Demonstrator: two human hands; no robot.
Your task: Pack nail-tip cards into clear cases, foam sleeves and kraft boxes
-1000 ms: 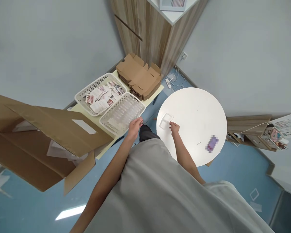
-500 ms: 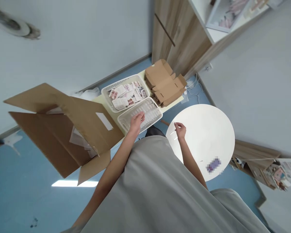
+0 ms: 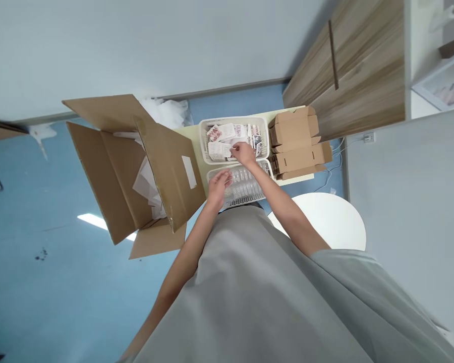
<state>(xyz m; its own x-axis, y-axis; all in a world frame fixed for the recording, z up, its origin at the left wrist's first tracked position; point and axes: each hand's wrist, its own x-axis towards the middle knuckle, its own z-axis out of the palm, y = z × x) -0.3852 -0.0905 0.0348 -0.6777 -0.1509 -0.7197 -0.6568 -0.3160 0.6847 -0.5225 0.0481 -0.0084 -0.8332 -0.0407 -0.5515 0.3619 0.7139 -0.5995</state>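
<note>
My left hand (image 3: pixel 218 190) is over the left end of the near white basket (image 3: pixel 232 205), which holds rows of small clear plastic pieces (image 3: pixel 245 182). Its fingers are curled together, and whatever they hold is too small to name. Further forward, my right hand (image 3: pixel 244 154) reaches into the far white basket (image 3: pixel 201 138), filled with printed paper packets (image 3: pixel 227 132). Thumb and fingers pinch at the edge of a white packet with fine print (image 3: pixel 218 149); whether it is gripped is hidden.
To the left stands a large open cardboard box (image 3: pixel 170 171) with white sheets inside. Folded brown cartons (image 3: pixel 297 138) are stacked right of the baskets on the pale yellow table (image 3: pixel 192 132). A round white table (image 3: pixel 333 217) is at the right, a wooden cabinet (image 3: pixel 359 65) behind.
The view has turned right. My right hand has left the round table and come over the packets in the far basket. My left hand stays over the near basket.
</note>
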